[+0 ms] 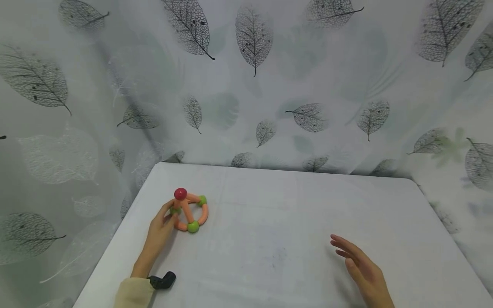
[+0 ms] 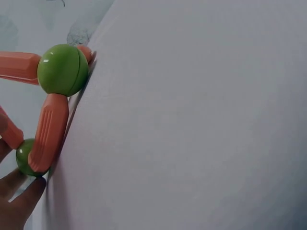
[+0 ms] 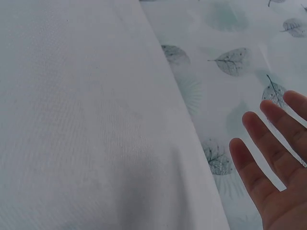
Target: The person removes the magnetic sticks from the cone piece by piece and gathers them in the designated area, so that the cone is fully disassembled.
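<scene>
A stick-and-ball building toy stands at the left of the table, with orange rods point(image 1: 187, 211) joined by green balls point(image 1: 193, 226). A red ball point(image 1: 180, 193) tops its raised rods, while curved rods form a ring at its base. My left hand point(image 1: 158, 231) holds the toy at its left side, fingers around a green ball. In the left wrist view, fingertips point(image 2: 33, 191) meet the lower green ball point(image 2: 29, 155) beside an orange rod point(image 2: 52, 127). Over the table's right part my right hand point(image 1: 366, 271) is held up, its fingers point(image 3: 268, 139) extended and spread, holding nothing.
The white table point(image 1: 269, 222) has its far edge against a leaf-printed curtain point(image 1: 231, 107), which also hangs along the left and right sides. A dark strap with a black piece point(image 1: 163, 280) sits at the left wrist, by a pale sleeve point(image 1: 135, 293).
</scene>
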Tool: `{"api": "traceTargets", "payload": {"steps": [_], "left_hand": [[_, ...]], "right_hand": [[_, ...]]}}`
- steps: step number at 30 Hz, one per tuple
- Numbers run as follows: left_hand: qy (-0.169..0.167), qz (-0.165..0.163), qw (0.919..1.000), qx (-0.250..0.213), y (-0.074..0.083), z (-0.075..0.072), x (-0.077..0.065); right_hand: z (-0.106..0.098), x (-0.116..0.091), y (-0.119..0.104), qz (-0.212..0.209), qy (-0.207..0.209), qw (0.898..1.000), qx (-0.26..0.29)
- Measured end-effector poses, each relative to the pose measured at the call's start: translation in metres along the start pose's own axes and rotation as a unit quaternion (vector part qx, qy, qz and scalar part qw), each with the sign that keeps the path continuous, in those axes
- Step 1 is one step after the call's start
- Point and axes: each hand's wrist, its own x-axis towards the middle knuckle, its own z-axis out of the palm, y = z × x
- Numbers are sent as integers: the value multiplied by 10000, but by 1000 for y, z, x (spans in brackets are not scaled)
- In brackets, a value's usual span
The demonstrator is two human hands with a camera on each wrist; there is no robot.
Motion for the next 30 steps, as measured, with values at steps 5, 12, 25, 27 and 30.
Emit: {"api": "traceTargets", "payload": {"steps": [5,12,25,27,30], "left_hand": [[-140,99,9998,56,7,5,-10],[-213,358,9987,305,18,15,-21],[-328,1003,9920,698,46,46,-38],[-285,1229,9889,787,48,51,-40],[-177,1615,9832,831,52,58,-40]], "right_hand": [[5,4,-6,181,-232,9992,-257],[11,10,-12,432,-452,9957,-681],[35,32,-23,-86,-565,9964,-619],[39,35,-24,-203,-594,9963,-589],[45,40,-24,-299,-613,9958,-615]]}}
